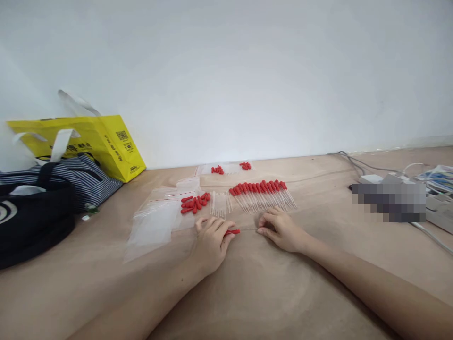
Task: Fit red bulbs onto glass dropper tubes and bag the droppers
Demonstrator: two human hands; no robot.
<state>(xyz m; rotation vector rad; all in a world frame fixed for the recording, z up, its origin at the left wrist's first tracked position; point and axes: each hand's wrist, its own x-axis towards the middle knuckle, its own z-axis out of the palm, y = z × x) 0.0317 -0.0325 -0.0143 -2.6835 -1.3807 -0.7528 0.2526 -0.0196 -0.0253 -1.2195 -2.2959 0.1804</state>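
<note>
My left hand point(209, 243) pinches the red rubber bulb point(232, 232) of a clear glass dropper point(247, 229) that lies level just above the tan table point(262, 293). My right hand point(281, 230) pinches the thin glass tip of the same dropper. Just beyond the hands lies a row of several finished droppers with red bulbs point(262, 193). To its left are a bunch of bare glass tubes point(219, 204) and a heap of loose red bulbs point(194, 203).
Clear zip bags point(155, 222) lie left of the hands; two more small bags with red bulbs point(230, 167) rest by the wall. A yellow bag point(106, 141) and dark striped bags point(42, 198) stand at far left. Cables and a power strip point(371, 179) lie at right.
</note>
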